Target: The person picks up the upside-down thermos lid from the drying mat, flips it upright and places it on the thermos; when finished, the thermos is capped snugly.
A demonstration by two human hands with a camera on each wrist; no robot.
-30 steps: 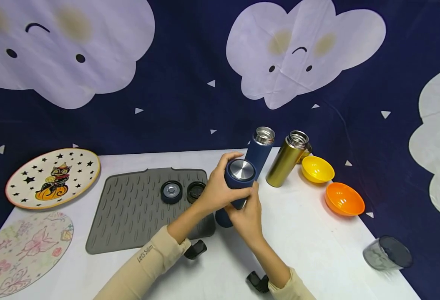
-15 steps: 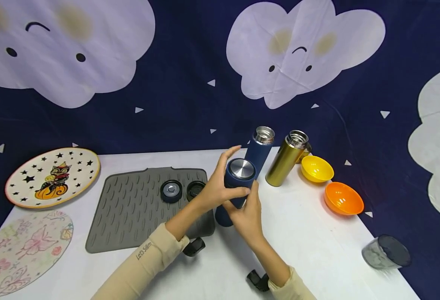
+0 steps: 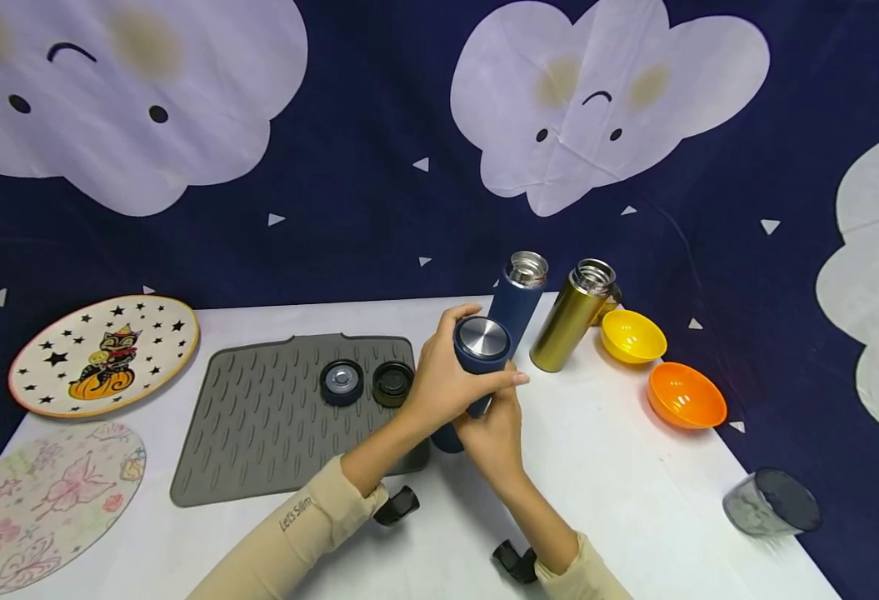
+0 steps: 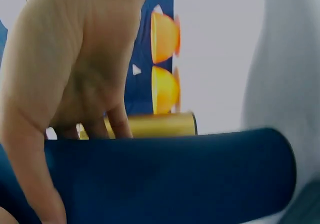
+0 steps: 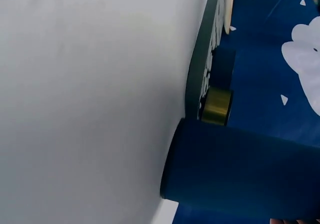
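Note:
A navy vacuum flask (image 3: 446, 439) with a brushed-metal disc on its lid (image 3: 484, 337) stands at the middle of the table, leaning slightly. My left hand (image 3: 446, 371) curls round the lid, its thumb stretched across the near side. Just below, my right hand (image 3: 495, 437) grips the flask's body. In the left wrist view, the flask (image 4: 175, 179) lies across the picture, with the left hand (image 4: 75, 69) over its upper end. The right wrist view has the flask's base (image 5: 200, 164) at the table; only fingertips of the right hand (image 5: 290, 221) show.
Behind stand a lidless navy flask (image 3: 517, 300) and a lidless gold flask (image 3: 570, 321). A navy lid (image 3: 342, 382) and a gold-edged lid (image 3: 392, 383) lie on the grey mat (image 3: 259, 433). Rightward are yellow (image 3: 634, 337) and orange (image 3: 686, 396) bowls and a glass (image 3: 771, 502).
My left hand's fingers lifted off the lid half a second ago and now close round it again, thumb further right. The right hand keeps its grip on the flask.

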